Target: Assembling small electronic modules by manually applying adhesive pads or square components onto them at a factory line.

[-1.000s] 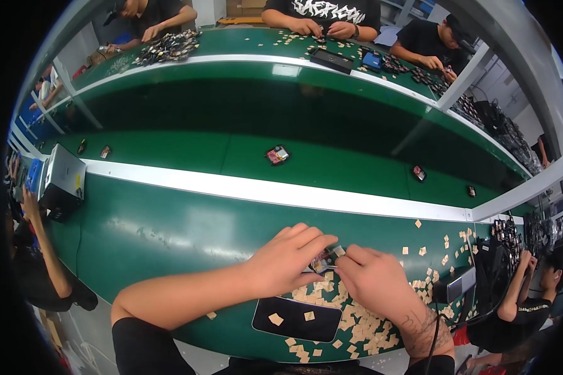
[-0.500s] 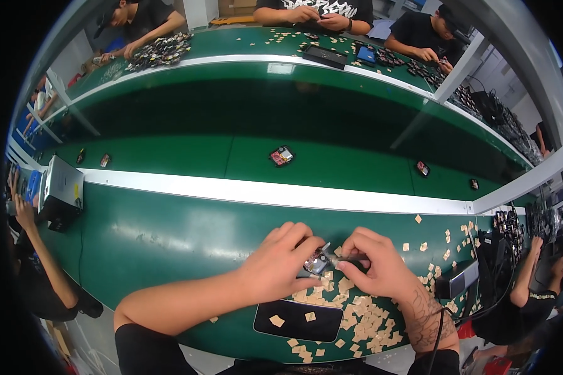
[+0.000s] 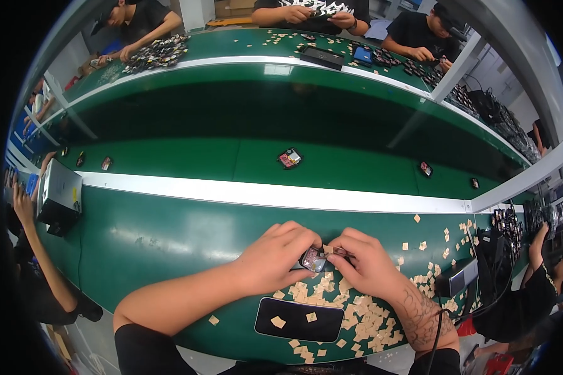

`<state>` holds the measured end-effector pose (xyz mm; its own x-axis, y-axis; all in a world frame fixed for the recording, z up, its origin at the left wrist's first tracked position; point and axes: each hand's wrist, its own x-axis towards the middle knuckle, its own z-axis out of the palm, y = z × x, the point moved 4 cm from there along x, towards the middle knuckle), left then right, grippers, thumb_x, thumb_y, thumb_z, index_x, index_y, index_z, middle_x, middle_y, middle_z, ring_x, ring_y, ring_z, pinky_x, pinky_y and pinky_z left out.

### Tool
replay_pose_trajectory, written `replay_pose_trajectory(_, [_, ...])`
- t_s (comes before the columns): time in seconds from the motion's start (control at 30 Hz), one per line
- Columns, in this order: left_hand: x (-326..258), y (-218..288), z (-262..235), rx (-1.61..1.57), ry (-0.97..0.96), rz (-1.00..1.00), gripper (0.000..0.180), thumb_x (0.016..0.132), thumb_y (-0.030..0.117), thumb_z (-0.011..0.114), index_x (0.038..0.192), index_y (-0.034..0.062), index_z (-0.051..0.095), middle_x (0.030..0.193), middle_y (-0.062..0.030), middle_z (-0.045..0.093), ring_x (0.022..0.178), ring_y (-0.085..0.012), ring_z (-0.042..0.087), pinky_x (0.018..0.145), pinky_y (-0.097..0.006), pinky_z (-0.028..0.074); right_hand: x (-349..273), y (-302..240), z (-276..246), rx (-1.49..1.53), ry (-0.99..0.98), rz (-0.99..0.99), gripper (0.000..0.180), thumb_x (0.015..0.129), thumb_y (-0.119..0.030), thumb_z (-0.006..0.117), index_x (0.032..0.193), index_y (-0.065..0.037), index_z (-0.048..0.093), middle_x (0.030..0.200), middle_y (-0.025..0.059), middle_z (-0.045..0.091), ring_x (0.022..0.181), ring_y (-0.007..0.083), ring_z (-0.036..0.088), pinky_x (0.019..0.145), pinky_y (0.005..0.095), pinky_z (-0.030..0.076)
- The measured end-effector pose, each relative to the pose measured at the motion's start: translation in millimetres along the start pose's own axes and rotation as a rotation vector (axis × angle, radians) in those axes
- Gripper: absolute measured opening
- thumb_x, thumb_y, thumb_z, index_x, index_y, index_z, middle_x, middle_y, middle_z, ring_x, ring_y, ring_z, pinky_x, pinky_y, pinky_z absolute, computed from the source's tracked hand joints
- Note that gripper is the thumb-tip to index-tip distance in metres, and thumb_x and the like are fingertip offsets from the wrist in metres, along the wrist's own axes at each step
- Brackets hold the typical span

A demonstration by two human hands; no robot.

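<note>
Over the near green bench, my left hand (image 3: 281,257) is closed on a small electronic device (image 3: 314,259) with a dark rounded housing and exposed inner parts, tilted up. My right hand (image 3: 364,261) pinches a thin dark tool, probably tweezers (image 3: 340,252), at the device's right edge. A small tan square (image 3: 328,249) is by the tool's tip; whether it touches the device I cannot tell. Beneath and beside my hands lie many loose tan squares (image 3: 372,322). A black smartphone-like slab (image 3: 288,328) lies in front of me with two tan squares on it.
Beyond a white rail (image 3: 263,195), a green conveyor belt (image 3: 200,156) carries several small devices (image 3: 289,158). A grey metal box (image 3: 61,194) stands at the left. A dark box-shaped unit (image 3: 458,279) with cables is on the right. Other people work across the belt and at both sides.
The tool in my right hand has moved left to the device, and the tan square now shows at its tip. My left hand has tilted the device. Devices on the belt have shifted slightly right.
</note>
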<state>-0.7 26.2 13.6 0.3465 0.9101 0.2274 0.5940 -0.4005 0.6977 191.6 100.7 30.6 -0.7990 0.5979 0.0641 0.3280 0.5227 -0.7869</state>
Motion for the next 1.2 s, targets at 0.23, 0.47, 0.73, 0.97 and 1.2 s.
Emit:
replay_pose_trajectory(0.23, [1,2,-2,0.104,0.06,0.045,0.044,0.082,0.021,0.092,0.116,0.009,0.068,0.113,-0.0074,0.065,0.11,-0.0316,0.062,0.095,-0.043,0.053,-4,3,1,0.06,0.026,0.1,0.008,0.099,-0.001,0.07,0.106,0.001,0.066,0.08,0.0086,0.063,0.062,0.015,0.057,0.056,0.0304,0.044])
replay_pose_trajectory(0.47, [0,-1,-6,0.055,0.016,0.125,0.035,0.084,0.017,0.089,0.114,0.0104,0.073,0.115,-0.0069,0.065,0.11,-0.0298,0.063,0.097,-0.042,0.054,-4,5,1,0.226,0.04,0.156,0.007,0.098,0.002,0.071,0.102,0.001,0.064,0.072,-0.0028,0.056,0.058,0.0018,0.042,0.052,0.0234,0.033])
replay_pose_trajectory(0.73, [-2,2,-3,0.107,-0.004,0.141,0.034,0.086,0.016,0.086,0.118,0.0124,0.076,0.12,-0.007,0.066,0.114,-0.0294,0.064,0.099,-0.042,0.054,-5,7,-7,0.089,-0.007,0.065,0.014,0.096,0.001,0.072,0.11,0.002,0.069,0.076,0.002,0.06,0.06,0.0073,0.048,0.057,0.0254,0.039])
replay_pose_trajectory(0.97, [-3,8,-1,0.223,-0.029,0.153,0.026,0.088,0.017,0.084,0.111,0.0123,0.075,0.119,-0.0064,0.065,0.117,-0.0284,0.062,0.098,-0.042,0.054,-7,-10,-6,-0.058,-0.044,0.032,0.02,0.099,-0.007,0.072,0.118,-0.003,0.07,0.102,0.0142,0.072,0.086,0.0365,0.074,0.074,0.0433,0.059])
replay_pose_trajectory(1.2, [-5,10,-1,0.319,-0.014,0.197,0.026,0.087,0.018,0.084,0.11,0.0111,0.072,0.117,-0.0054,0.066,0.116,-0.0277,0.062,0.095,-0.042,0.054,-9,-16,11,-0.155,0.044,0.025,0.022,0.096,-0.001,0.073,0.118,-0.002,0.072,0.106,0.0148,0.074,0.088,0.0334,0.076,0.074,0.0391,0.061])
